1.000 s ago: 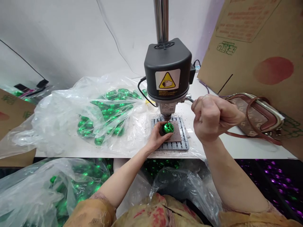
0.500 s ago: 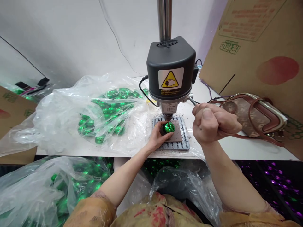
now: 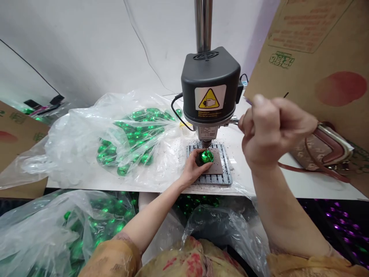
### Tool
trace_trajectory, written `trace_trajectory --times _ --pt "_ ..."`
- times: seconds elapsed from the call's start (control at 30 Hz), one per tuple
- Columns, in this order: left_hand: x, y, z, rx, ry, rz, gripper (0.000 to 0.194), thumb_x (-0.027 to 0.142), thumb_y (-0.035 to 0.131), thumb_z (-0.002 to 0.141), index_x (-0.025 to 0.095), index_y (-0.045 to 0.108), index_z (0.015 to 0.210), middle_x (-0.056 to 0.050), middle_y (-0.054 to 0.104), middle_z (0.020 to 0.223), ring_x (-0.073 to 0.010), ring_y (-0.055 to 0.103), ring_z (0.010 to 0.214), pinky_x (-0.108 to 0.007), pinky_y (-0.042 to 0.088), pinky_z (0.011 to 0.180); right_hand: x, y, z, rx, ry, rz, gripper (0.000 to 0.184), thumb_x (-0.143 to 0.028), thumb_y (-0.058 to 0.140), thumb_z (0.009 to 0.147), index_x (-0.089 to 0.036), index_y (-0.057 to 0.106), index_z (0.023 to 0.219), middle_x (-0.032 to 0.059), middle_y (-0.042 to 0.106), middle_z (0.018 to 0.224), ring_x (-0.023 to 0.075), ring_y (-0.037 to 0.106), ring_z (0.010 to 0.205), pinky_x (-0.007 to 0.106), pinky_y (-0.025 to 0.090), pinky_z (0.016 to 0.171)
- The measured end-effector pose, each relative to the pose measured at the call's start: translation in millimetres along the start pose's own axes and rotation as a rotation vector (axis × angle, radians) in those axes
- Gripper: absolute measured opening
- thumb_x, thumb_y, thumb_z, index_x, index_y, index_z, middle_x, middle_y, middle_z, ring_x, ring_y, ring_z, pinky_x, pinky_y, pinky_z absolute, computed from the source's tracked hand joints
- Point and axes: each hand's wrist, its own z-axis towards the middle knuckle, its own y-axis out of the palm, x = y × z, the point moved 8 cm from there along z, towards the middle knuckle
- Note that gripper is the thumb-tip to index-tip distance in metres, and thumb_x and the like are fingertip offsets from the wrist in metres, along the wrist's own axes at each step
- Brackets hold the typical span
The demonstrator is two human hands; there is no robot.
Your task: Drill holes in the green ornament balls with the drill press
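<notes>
A shiny green ball point(image 3: 207, 156) sits under the chuck point(image 3: 205, 144) of a small black drill press point(image 3: 211, 84). My left hand point(image 3: 193, 166) curls thumb and fingers around the ball's left side, holding it against a flat brown board point(image 3: 216, 163) on the slotted metal base point(image 3: 226, 177). To the right of the machine, my right hand point(image 3: 269, 129) is raised in a fist around the drill press lever point(image 3: 234, 120). Most of the lever is hidden by that hand. Whether the drill bit touches the ball I cannot tell.
A clear plastic bag point(image 3: 75, 134) of green balls lies on the white table point(image 3: 245, 181) at left. Another bag point(image 3: 43, 227) hangs below the table edge. A brown handbag point(image 3: 323, 150) and a cardboard box point(image 3: 305, 65) stand right. Dark shavings surround the base.
My right hand has risen and moved right with the lever, now covering part of the handbag. My left hand still holds the green ball on the board. The view has shifted slightly.
</notes>
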Motion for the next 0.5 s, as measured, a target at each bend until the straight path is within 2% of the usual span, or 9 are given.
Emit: trace_trajectory --times 0.1,0.17,0.23,0.3,0.37,0.43,0.5 --pt "16.6 -7.6 -7.4 0.112 0.056 0.064 0.047 0.033 0.078 0.076 0.02 0.056 0.115 -0.008 0.065 0.111 -0.0224 0.064 0.103 -0.038 0.052 0.091 1.1 10.2 24.6 0.026 0.092 0.126 0.045 -0.02 0.06 0.085 -0.016 0.03 0.051 -0.006 0.028 0.045 0.0013 0.033 0.042 0.022 0.022 0.042" --pt "34.2 -13.4 -22.0 0.184 0.164 0.179 0.042 0.033 0.076 0.077 0.02 0.057 0.112 -0.007 0.065 0.107 -0.0216 0.064 0.101 -0.037 0.053 0.089 1.5 16.8 32.4 -0.003 0.099 0.147 0.044 -0.02 0.058 0.086 -0.016 0.03 0.052 -0.0066 0.03 0.044 -0.0005 0.03 0.041 0.02 0.021 0.042" --pt "50.4 -11.9 -46.1 0.158 0.32 0.284 0.04 0.034 0.074 0.078 0.021 0.058 0.112 -0.007 0.065 0.105 -0.0214 0.064 0.098 -0.035 0.053 0.084 3.0 18.5 33.5 -0.015 0.117 0.158 0.043 -0.023 0.057 0.087 -0.016 0.032 0.053 -0.007 0.031 0.045 -0.0016 0.031 0.04 0.019 0.021 0.042" --pt "56.5 -1.0 -79.0 0.0 0.485 0.369 0.041 0.038 0.073 0.079 0.023 0.06 0.115 -0.008 0.065 0.108 -0.0218 0.065 0.096 -0.034 0.054 0.08 3.8 18.4 31.2 -0.031 0.137 0.156 0.042 -0.026 0.056 0.087 -0.016 0.033 0.054 -0.0067 0.032 0.046 -0.0015 0.034 0.04 0.019 0.022 0.042" --pt "43.4 14.2 -114.9 -0.24 0.55 0.479 0.04 0.044 0.072 0.08 0.028 0.065 0.116 -0.008 0.067 0.107 -0.0221 0.065 0.09 -0.034 0.055 0.075 3.0 17.5 29.2 -0.039 0.138 0.148 0.042 -0.028 0.056 0.088 -0.016 0.033 0.055 -0.0062 0.033 0.046 -0.0008 0.037 0.041 0.02 0.023 0.042" --pt "11.6 21.4 -142.7 -0.437 0.42 0.575 0.036 0.047 0.071 0.081 0.034 0.068 0.115 -0.007 0.07 0.104 -0.0228 0.066 0.084 -0.036 0.054 0.073 2.0 16.3 28.8 -0.029 0.123 0.142 0.042 -0.025 0.056 0.088 -0.016 0.034 0.054 -0.0059 0.035 0.046 0.0003 0.038 0.04 0.021 0.023 0.041" --pt "-21.5 16.3 -159.2 -0.518 0.199 0.659 0.041 0.049 0.071 0.079 0.037 0.068 0.118 -0.009 0.07 0.109 -0.0275 0.068 0.087 -0.04 0.055 0.075 2.3 15.6 29.6 -0.007 0.112 0.156 0.04 -0.023 0.057 0.087 -0.017 0.036 0.053 -0.0056 0.035 0.045 0.002 0.037 0.039 0.023 0.022 0.039"
